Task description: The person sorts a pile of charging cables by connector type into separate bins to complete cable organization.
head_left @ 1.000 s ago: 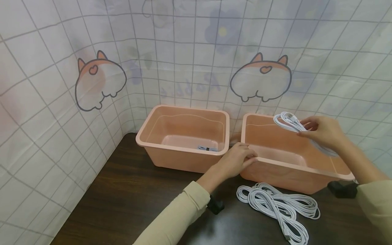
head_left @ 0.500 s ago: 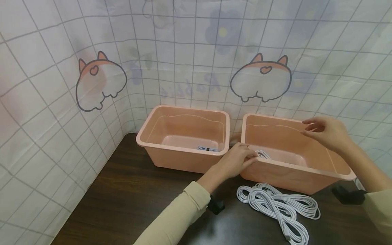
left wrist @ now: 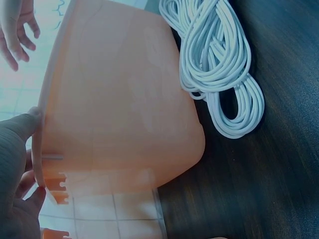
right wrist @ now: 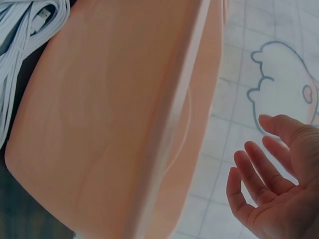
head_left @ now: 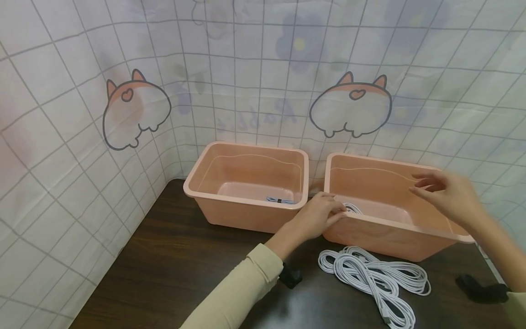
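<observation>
My left hand (head_left: 315, 214) pinches the near-left rim of the right-hand pink plastic bin (head_left: 382, 237); in the left wrist view the thumb (left wrist: 24, 122) lies on one side of the rim and the fingertips on the other. Over that bin's right end hovers my right hand (head_left: 445, 194), fingers loosely bent and holding nothing. A coiled white cable (head_left: 352, 208) lies inside the bin near the left hand, mostly hidden by the front wall. In front of the bin, bundled white USB cables (head_left: 370, 276) overlap on the table.
A matching pink bin (head_left: 242, 212) stands to the left, holding a small cable bundle (head_left: 280, 200) with a dark tie. Behind both bins hangs a white grid-patterned cloth (head_left: 255, 105). The dark wooden table (head_left: 164, 265) extends to the left and front.
My right hand has let go of a white cable, now inside the right-hand bin, and drawn back slightly right and down. The left hand has stayed on the rim.
</observation>
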Available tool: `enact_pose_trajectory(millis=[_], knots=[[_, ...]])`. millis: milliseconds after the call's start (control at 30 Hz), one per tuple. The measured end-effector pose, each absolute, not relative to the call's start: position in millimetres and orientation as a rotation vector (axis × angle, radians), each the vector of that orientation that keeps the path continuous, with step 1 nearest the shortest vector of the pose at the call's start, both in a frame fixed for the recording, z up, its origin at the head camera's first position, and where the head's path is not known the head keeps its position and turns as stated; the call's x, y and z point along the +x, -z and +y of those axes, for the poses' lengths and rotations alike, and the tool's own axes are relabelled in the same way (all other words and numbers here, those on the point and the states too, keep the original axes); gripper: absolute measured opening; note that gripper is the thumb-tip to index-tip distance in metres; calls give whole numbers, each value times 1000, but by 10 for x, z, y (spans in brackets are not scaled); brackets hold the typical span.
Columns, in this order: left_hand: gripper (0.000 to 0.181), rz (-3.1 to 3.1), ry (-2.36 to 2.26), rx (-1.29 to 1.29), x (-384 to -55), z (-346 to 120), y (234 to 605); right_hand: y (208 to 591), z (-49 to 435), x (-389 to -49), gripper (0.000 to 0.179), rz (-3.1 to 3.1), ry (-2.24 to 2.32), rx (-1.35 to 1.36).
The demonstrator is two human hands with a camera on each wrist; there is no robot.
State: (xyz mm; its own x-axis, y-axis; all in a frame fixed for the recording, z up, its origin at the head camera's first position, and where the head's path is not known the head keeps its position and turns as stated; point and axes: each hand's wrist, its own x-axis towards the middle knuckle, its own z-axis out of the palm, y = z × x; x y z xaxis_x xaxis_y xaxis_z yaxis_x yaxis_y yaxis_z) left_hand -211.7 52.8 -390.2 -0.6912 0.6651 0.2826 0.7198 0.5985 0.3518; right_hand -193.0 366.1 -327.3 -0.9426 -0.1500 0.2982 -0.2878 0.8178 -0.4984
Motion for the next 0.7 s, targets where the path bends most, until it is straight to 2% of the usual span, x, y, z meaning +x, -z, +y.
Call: enact_pose_trajectory(millis=[700], knots=[[25, -2712, 680, -1171, -2104, 528, 3893, 3584, 3473, -1441, 32, -2530, -927, 283]])
